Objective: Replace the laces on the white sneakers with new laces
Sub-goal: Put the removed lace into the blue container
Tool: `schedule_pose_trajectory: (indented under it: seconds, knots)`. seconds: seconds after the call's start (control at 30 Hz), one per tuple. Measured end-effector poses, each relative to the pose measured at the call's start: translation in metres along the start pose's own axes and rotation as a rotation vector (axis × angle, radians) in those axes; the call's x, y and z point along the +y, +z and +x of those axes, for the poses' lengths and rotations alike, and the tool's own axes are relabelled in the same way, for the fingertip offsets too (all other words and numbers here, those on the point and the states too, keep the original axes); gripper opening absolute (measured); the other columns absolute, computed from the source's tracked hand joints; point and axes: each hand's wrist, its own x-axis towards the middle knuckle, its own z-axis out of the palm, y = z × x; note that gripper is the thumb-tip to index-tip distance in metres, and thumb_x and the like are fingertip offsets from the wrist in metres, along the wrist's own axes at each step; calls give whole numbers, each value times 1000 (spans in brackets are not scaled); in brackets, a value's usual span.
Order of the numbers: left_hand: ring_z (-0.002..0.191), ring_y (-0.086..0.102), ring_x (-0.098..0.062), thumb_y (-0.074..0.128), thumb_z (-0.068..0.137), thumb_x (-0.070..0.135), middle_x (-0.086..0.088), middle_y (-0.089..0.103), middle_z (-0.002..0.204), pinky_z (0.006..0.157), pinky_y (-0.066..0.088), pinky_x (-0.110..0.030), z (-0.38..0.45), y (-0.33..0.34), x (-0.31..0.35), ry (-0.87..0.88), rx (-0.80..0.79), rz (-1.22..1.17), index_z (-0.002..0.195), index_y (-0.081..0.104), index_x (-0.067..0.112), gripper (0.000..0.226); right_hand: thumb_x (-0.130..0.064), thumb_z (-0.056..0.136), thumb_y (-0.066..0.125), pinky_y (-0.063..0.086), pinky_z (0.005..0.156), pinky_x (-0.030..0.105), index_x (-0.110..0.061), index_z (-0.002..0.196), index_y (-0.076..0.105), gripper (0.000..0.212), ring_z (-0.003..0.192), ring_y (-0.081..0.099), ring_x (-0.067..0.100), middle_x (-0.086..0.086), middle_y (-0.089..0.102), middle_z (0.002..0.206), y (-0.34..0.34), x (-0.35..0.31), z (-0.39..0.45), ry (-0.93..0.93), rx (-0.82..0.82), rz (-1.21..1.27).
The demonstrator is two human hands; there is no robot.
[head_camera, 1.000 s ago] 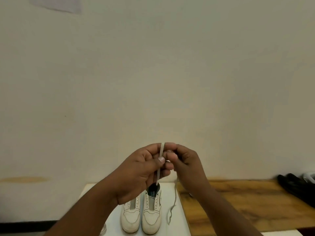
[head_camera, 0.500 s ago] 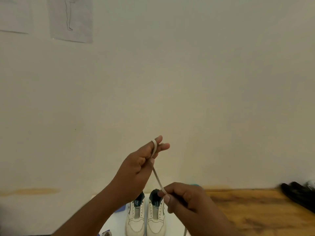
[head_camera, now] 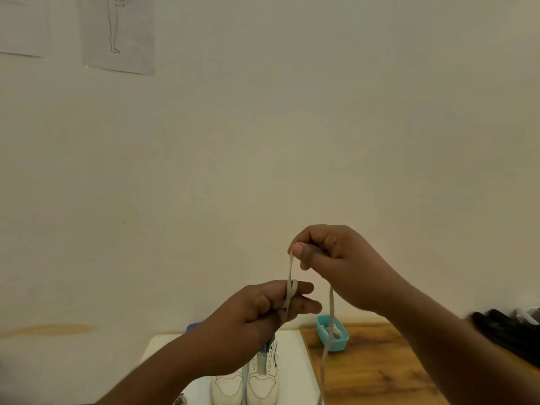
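Winding the lace (head_camera: 290, 276) round left-hand (head_camera: 263, 311) fingers, right hand (head_camera: 336, 258) pinching it at twelve o'clock; judging next, another wrap under steady tension.

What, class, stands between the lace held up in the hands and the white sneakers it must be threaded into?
Only the left hand itself: it hangs in front of the sneakers and hides their tongues. The lace, wound over its fingers and pinched by the right hand, otherwise has open air below it.
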Motion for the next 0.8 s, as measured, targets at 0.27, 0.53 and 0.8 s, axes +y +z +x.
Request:
schedule_pose_trajectory:
  seconds: [0.27,0.53,0.8]
  knots:
    - [126,60,-13,38,101,-11,1,70,125,103,47,-24,0,-9,15,103,115,-198,137,53,21,50,-18,101,59,60,73,47,-28,88,72,21,76,67,21,2,71,81,38,24,-1,49,14,145]
    - [125,60,-8,39,102,-8,8,70,125,103,46,-19,8,-25,-4,122,342,-146,139,51,21,49,-39,102,59,47,65,15,-29,107,73,18,68,57,2,-11,69,82,81,7,-46,85,-166,50]
    - [124,59,-6,43,104,0,12,69,125,106,47,-24,7,-23,-17,63,296,-39,139,52,25,45,-38,103,56,43,58,18,-30,89,66,19,61,53,4,-15,60,70,43,-9,-35,-34,-71,-88]
